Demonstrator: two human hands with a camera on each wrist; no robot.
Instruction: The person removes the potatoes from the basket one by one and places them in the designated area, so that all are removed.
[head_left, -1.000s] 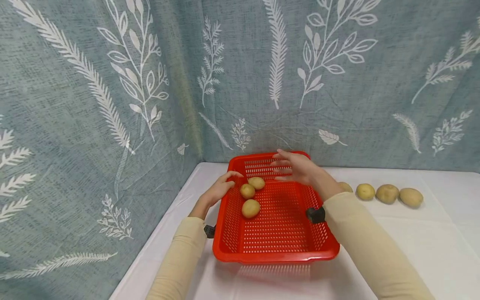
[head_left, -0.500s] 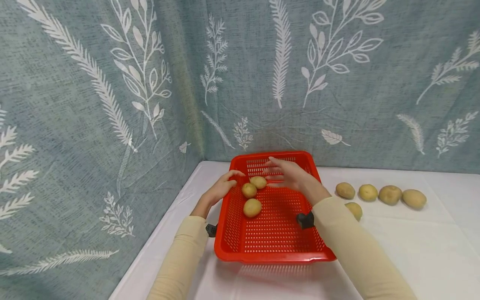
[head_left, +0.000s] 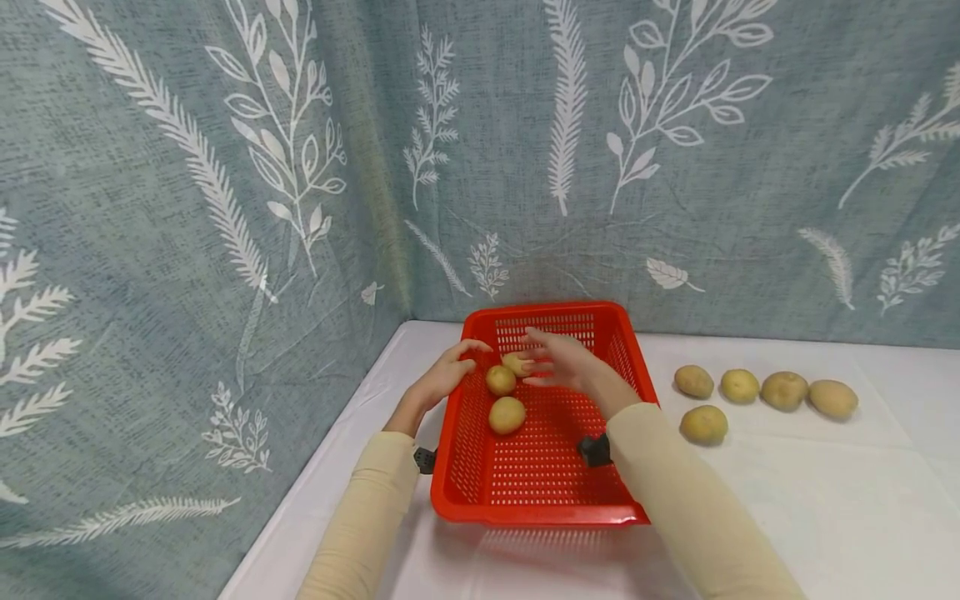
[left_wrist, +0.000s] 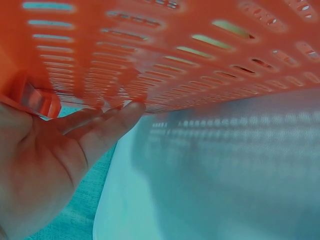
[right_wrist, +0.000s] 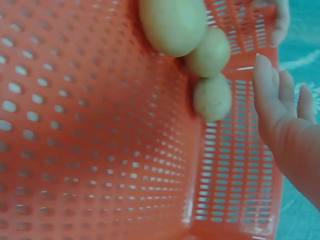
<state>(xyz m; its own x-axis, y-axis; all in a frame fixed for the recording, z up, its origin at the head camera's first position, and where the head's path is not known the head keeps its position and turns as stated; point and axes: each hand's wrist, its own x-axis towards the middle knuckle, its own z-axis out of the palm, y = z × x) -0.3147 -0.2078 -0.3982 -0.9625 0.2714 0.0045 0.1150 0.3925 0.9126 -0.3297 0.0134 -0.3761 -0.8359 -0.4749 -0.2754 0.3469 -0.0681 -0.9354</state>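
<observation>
A red perforated plastic basket point(head_left: 555, 515) stands on the table. Inside it, along the left wall, lie three potatoes: a front one point(head_left: 507, 415), a middle one point(head_left: 500, 380) and a far one point(head_left: 516, 364) partly behind my right fingertips. My left hand point(head_left: 442, 375) is at the basket's left rim, its fingers loosely bent; in the left wrist view the hand point(left_wrist: 65, 150) lies close against the outside of the perforated wall. Over the far part of the basket is my right hand point(head_left: 566, 362), fingers spread and holding nothing. The right wrist view shows this hand point(right_wrist: 290, 120) apart from the potatoes.
To the right of the basket, several potatoes point(head_left: 784, 391) form a row on the white tablecloth point(head_left: 825, 508). Another potato point(head_left: 704, 425) lies in front of the row's left end. A patterned green-blue curtain point(head_left: 495, 167) hangs behind and to the left.
My right hand has moved left and slightly down across the basket toward the potatoes inside, uncovering potatoes on the table. The left hand keeps its place at the rim. The view has shifted slightly.
</observation>
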